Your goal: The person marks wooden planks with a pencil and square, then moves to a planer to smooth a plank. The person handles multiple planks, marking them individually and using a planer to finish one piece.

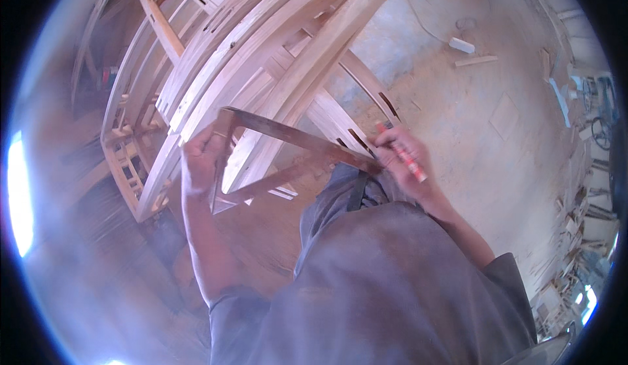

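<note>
Triangular frame (288, 131), flat-barred, in left hand (204, 152)

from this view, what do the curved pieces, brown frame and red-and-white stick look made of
The curved pieces look like bare wood: pale, matte, faintly streaked. The brown frame in the left hand may be darker wood, being dull, though metal is possible. The red-and-white stick in the right hand could be plastic, given its bright colours; blur leaves it open.

Brn tri. frame (288, 131) tilted, w/ red/wht pen (411, 163) slanted nr its R end.
</note>
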Available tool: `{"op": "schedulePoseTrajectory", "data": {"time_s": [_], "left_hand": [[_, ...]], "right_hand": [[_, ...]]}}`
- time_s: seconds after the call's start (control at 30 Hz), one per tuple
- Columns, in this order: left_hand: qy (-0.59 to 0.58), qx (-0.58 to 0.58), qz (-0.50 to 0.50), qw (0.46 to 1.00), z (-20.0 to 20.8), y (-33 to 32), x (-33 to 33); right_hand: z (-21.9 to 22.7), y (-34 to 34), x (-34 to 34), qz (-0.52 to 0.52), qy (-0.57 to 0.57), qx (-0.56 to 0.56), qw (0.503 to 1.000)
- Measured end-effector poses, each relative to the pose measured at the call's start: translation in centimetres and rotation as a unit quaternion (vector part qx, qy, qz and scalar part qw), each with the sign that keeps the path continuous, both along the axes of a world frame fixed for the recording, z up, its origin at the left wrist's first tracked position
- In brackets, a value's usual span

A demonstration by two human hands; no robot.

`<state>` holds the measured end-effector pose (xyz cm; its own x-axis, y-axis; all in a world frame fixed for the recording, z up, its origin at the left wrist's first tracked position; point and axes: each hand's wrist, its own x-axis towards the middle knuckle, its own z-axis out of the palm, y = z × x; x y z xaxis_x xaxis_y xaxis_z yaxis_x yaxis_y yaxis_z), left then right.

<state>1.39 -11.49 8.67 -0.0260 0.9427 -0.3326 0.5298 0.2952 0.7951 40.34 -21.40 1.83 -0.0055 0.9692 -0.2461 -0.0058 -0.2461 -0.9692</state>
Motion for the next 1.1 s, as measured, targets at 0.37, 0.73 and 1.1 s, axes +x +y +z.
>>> {"op": "schedulePoseTrajectory", "data": {"time_s": [0.37,0.73,1.1], "left_hand": [[0.194,0.019,-0.091,0.977,-4.0,2.1,0.3],[0.24,0.028,-0.154,0.958,-4.2,0.0,1.5],[0.238,0.05,-0.174,0.954,-4.5,0.5,1.4]], "right_hand": [[-1.7,-1.3,-6.3,0.05,0.005,-0.036,0.998],[0.6,-2.2,-3.8,0.025,-0.085,0.016,0.996],[2.1,-1.1,-3.2,-0.013,-0.046,0.013,0.999]]}}
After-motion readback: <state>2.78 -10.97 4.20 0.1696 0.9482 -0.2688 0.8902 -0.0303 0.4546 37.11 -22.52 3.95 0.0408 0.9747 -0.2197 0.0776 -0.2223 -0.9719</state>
